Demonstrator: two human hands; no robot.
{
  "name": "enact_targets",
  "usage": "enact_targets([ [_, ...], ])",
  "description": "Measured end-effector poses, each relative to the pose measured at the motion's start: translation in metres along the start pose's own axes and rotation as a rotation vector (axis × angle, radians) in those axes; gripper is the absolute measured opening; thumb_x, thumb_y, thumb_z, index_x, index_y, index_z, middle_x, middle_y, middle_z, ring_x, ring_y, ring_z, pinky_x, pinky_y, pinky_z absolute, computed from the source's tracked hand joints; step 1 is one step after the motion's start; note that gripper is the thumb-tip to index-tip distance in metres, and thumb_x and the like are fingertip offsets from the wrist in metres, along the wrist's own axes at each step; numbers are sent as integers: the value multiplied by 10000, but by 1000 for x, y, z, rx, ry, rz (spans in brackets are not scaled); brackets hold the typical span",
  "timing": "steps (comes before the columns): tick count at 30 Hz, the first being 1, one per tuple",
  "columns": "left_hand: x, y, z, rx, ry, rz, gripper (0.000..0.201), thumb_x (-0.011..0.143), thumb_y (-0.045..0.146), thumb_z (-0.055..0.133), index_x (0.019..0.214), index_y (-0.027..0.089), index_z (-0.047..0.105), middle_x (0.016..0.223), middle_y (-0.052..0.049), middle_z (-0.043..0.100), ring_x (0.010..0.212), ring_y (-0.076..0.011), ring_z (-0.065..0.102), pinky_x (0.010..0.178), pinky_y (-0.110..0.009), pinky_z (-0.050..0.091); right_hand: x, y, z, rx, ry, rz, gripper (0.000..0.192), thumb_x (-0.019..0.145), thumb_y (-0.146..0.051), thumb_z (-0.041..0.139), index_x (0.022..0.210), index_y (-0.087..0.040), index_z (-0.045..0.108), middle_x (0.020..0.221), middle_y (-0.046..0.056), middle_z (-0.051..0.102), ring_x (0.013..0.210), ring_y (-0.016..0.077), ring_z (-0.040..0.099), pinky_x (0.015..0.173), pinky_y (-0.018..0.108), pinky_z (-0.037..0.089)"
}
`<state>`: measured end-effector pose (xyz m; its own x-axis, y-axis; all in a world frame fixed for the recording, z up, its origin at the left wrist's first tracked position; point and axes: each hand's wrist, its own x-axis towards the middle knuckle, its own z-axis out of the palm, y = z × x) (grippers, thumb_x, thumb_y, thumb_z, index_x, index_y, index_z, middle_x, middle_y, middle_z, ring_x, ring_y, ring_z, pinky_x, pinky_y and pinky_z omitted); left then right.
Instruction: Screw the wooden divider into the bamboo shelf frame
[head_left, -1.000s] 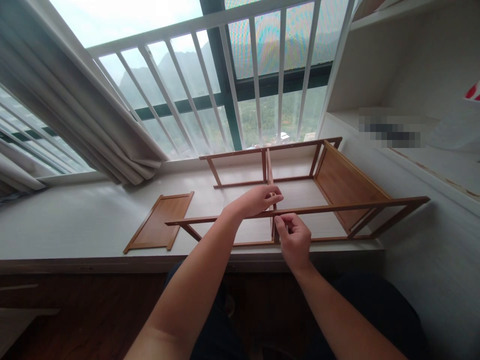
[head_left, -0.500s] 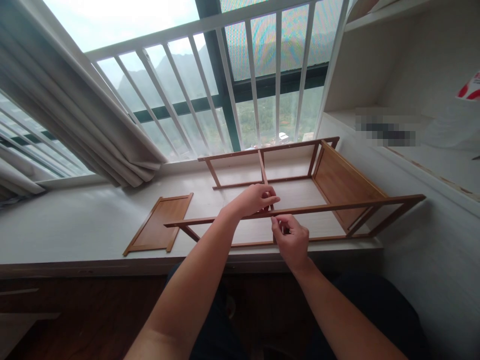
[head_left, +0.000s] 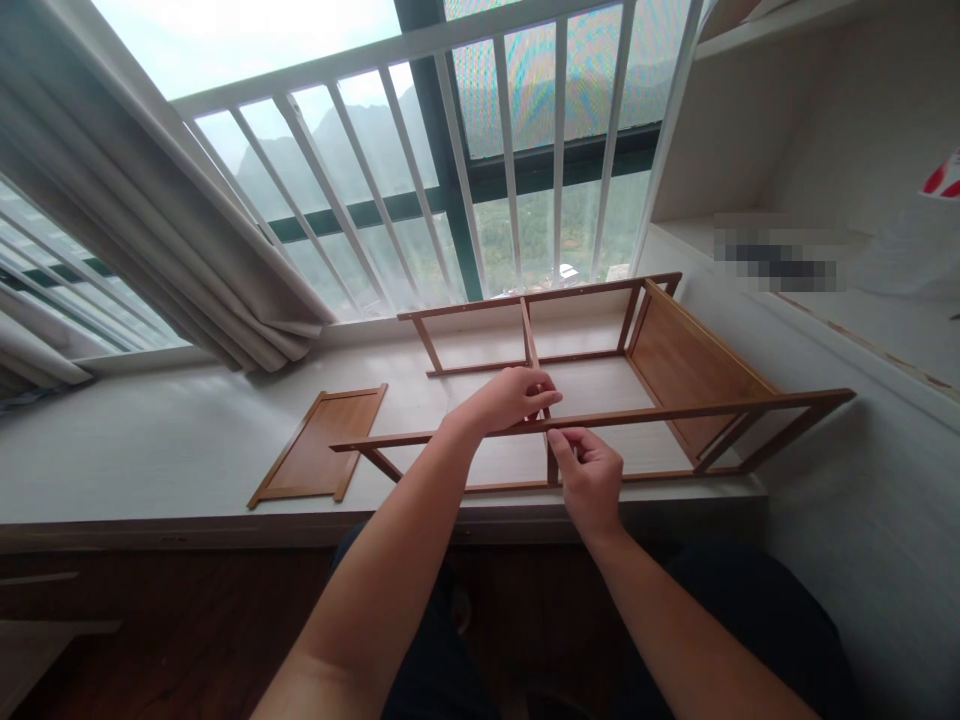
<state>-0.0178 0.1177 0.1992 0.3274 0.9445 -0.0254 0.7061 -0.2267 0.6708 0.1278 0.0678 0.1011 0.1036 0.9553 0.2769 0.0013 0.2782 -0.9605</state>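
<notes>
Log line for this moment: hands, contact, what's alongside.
left hand: gripping near rail of wooden frame | right hand: pinching under rail at upright | loose panel: flat on sill, left of frame

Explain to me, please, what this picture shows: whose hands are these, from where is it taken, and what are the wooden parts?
The picture comes from a camera worn on a person's head, looking down at their own two bare hands. There is no machine. A wooden frame of thin brown bars lies on a pale window ledge. The left hand rests over the near long bar at its middle, where a cross bar meets it. The right hand pinches something small just under that bar; it is too small to tell what. A separate wooden panel lies flat to the left. Behind are a curtain and a barred window.
</notes>
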Motion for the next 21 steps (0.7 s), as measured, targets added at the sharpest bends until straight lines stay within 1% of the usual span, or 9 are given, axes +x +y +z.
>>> enact_targets([
  [3, -1, 1, 0, -4, 10, -2, 429, 880, 587, 494, 876, 189, 654, 676, -19, 652, 570, -137, 553, 520, -243, 377, -1, -2, 0, 23, -12, 26, 317, 839, -446, 649, 766, -143, 702, 568, -23, 539, 520, 111, 419, 490, 235, 351],
  [13, -1, 0, 1, -8, 34, 2, 418, 897, 566, 471, 895, 188, 651, 649, -12, 630, 544, -130, 525, 507, -242, 356, 0, 1, -4, -21, -34, 9, 320, 818, -459, 668, 774, -147, 721, 545, -29, 510, 513, 111, 397, 489, 241, 336],
  [21, -1, 0, 1, -14, 23, -19, 436, 886, 583, 483, 888, 184, 659, 675, -17, 642, 549, -127, 522, 515, -246, 358, -1, 2, -5, -46, -55, -2, 310, 816, -460, 673, 786, -154, 718, 555, -31, 513, 512, 108, 380, 487, 244, 326],
])
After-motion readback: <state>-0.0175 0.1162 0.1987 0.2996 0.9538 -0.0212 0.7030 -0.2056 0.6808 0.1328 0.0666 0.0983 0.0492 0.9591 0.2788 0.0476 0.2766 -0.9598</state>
